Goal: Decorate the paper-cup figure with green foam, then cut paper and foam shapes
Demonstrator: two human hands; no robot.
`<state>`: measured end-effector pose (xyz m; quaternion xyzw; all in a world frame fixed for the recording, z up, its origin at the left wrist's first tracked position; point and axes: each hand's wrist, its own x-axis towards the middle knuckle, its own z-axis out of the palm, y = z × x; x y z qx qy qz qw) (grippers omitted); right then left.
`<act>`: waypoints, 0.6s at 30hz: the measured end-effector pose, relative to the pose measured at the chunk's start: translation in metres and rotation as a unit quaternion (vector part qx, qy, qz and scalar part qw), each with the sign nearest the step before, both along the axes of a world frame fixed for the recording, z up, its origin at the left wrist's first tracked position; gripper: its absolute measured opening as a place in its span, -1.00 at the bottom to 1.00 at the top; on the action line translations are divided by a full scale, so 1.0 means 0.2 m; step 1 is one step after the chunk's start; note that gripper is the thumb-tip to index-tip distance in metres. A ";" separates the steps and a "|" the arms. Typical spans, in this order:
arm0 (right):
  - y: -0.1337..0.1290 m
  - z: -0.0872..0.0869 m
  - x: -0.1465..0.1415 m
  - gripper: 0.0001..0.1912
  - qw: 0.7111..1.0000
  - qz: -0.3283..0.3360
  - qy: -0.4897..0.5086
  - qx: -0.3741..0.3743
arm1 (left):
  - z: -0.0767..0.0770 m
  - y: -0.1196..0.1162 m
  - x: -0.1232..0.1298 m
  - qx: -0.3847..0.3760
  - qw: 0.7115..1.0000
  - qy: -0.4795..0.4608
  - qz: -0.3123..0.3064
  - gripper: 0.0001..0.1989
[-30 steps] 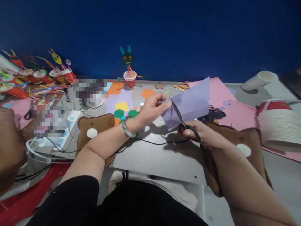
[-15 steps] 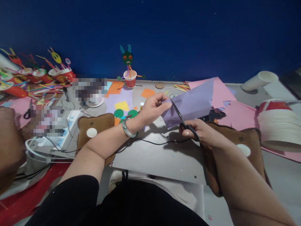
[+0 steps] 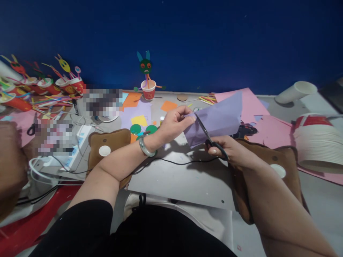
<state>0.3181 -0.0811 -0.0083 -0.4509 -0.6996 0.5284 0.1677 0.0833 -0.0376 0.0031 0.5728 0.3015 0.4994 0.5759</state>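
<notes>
A sheet of purple paper (image 3: 222,116) is held above the table, its left edge pinched between the thumb and fingers of my left hand (image 3: 178,125). My right hand (image 3: 223,150) grips a pair of black-handled scissors (image 3: 205,130) by the loops. The scissors' blades lie across the paper close to my left fingertips. Beneath my left forearm, green paper circles (image 3: 135,129) lie on the table, partly hidden. A paper-cup figure (image 3: 148,90) with a green head and blue ears stands at the back.
Brown cushions (image 3: 109,142) lie under both forearms. Pink paper (image 3: 273,132) and stacked white paper plates (image 3: 318,146) are on the right, near a white cup (image 3: 296,92). Decorated cups (image 3: 76,85), a power strip (image 3: 80,146) and cables are on the left. Another person's arm (image 3: 12,167) shows at far left.
Both hands stay almost in place. The purple paper's far right corner has shifted slightly, and the scissors have barely moved.
</notes>
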 end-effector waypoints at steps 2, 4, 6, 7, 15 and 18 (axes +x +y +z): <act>0.00 0.00 0.00 -0.22 1.000 0.001 0.003 -0.004 | 0.00 0.00 0.00 0.001 1.000 -0.001 0.003 -0.64; 0.00 0.00 0.00 -0.22 1.000 0.002 0.005 -0.008 | 0.00 0.00 0.00 0.000 1.000 -0.003 0.002 -0.66; 0.00 -0.01 0.00 -0.23 1.000 0.001 0.007 -0.011 | 0.00 0.00 0.00 -0.004 1.000 -0.004 0.002 -0.67; 0.00 -0.01 0.00 -0.23 1.000 0.000 0.009 -0.012 | -0.01 0.00 0.00 -0.005 1.000 -0.003 0.002 -0.67; 0.00 0.01 -0.01 -0.21 1.000 -0.002 0.009 -0.004 | -0.02 0.01 -0.01 0.001 1.000 -0.014 0.003 -0.71; 0.00 0.01 -0.01 -0.22 1.000 -0.003 0.013 0.001 | -0.01 0.01 -0.01 -0.004 1.000 -0.014 0.011 -0.71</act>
